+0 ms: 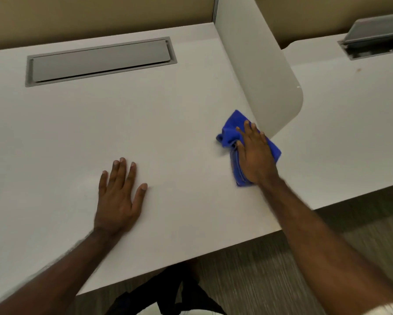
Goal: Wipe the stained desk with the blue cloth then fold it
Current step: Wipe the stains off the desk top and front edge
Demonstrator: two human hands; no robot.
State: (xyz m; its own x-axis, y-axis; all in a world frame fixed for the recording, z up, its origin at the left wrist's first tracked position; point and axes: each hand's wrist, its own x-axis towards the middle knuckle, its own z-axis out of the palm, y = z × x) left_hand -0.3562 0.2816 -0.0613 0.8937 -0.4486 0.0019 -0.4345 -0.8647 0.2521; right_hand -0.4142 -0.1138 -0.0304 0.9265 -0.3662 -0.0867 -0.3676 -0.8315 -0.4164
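Note:
The blue cloth (230, 130) lies bunched on the white desk (100, 123), at its right side beside the divider. My right hand (255, 154) lies flat on top of the cloth, fingers spread, pressing it against the desk surface. My left hand (119, 196) rests palm down on the bare desk in the middle front, fingers apart, holding nothing. No stain stands out on this desk near either hand.
A white rounded divider panel (266, 83) stands just right of the cloth. A grey cable flap (100, 61) is set into the desk's back. The neighbouring desk (341, 123) has a raised grey flap (375, 32) and small marks. The desk's front edge runs diagonally above striped carpet (270, 269).

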